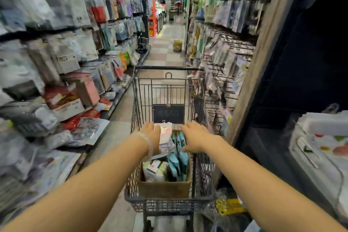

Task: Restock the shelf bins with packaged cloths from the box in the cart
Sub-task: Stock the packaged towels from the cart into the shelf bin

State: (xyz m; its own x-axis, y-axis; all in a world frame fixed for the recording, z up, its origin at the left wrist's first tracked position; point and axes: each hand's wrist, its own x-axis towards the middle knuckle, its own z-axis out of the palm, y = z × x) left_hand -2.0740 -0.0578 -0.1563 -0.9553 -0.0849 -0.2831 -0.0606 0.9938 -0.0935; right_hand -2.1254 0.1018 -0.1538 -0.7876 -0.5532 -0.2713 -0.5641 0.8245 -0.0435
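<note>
Both arms reached forward over a wire cart (165, 88) standing in a narrow aisle. A cardboard box (163, 187) sat in the cart's near end, holding packaged cloths: pale packs (155, 170) on the left and teal packs (179, 156) standing upright on the right. The left hand (151, 133), a clear bracelet (147, 145) on its wrist, held a pale pack (165, 133) at the box's far end, though its fingers were hidden behind the hand. The right hand (195, 137) hovered spread, palm down, over the teal packs; touching or not, I could not tell. Shelves (62, 58) crowded with blurred hanging packets lined both sides.
</note>
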